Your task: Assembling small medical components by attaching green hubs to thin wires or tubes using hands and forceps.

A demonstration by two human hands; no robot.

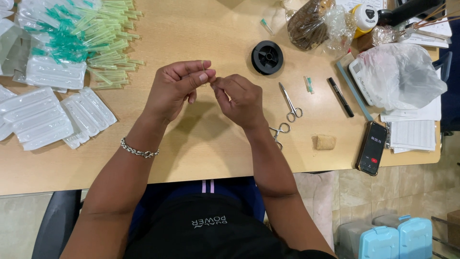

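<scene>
- Left hand (175,88) and right hand (238,100) meet fingertip to fingertip, pinched on a thin needle (204,72), just left of the black spool (267,57).
- It looks feather-light, stiff, sharp and slippery; best gripped mid-shaft.
- Small scissors (290,103) lie below the spool.

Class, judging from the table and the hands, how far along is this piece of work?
Done: a heap of capped green and yellow tubes lies at the far left. In hand: the left hand and right hand pinch a fine thin piece between fingertips. Left: clear blister packs lie stacked, contents unclear.
</scene>
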